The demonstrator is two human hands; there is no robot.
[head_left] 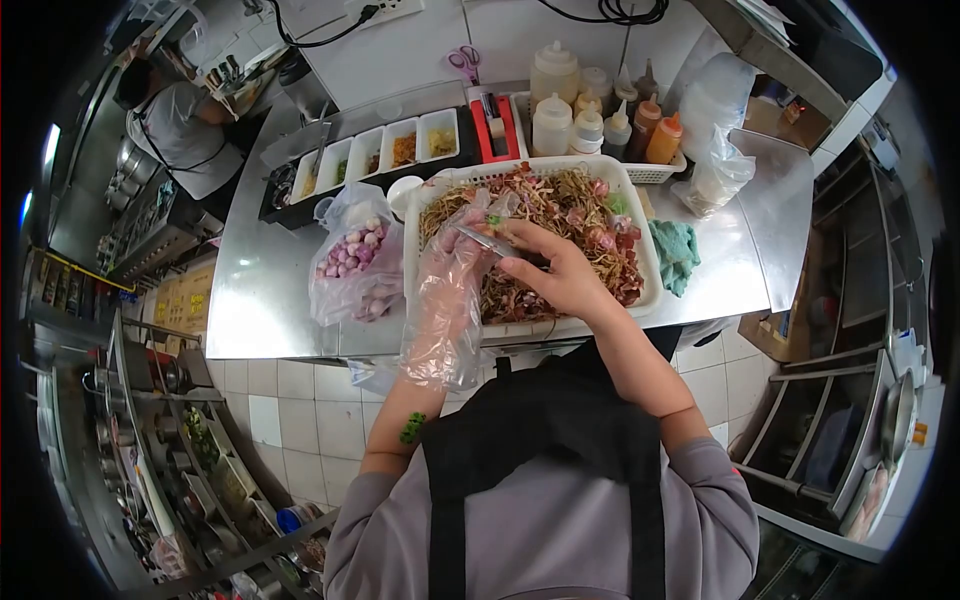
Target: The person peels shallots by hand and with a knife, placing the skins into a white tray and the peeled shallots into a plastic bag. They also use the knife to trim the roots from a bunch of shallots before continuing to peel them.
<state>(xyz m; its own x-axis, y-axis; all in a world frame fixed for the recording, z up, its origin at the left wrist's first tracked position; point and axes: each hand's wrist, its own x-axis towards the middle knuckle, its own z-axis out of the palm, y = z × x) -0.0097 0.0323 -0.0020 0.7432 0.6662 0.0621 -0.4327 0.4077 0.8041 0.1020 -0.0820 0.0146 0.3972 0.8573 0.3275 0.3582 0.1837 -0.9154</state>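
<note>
A white basket (649, 255) stands in front of me, heaped with dry shallot skins and stringy roots (570, 215). Over its left side is my left hand (470, 228), in a loose clear plastic glove. Its fingers are closed together, and what they hold is hidden. My bare right hand (562, 272) grips a small knife (482, 240), the blade pointing left across my gloved fingers. Left of the basket, an open plastic bag (335, 290) contains pinkish-purple shallots (352, 250).
Behind the basket are squeeze bottles (552, 125), a red holder (492, 130) with purple scissors (464, 60), and a black rack of seasoning trays (403, 145). A green cloth (676, 257) and a tied bag (715, 175) lie right. Another person (185, 130) stands far left.
</note>
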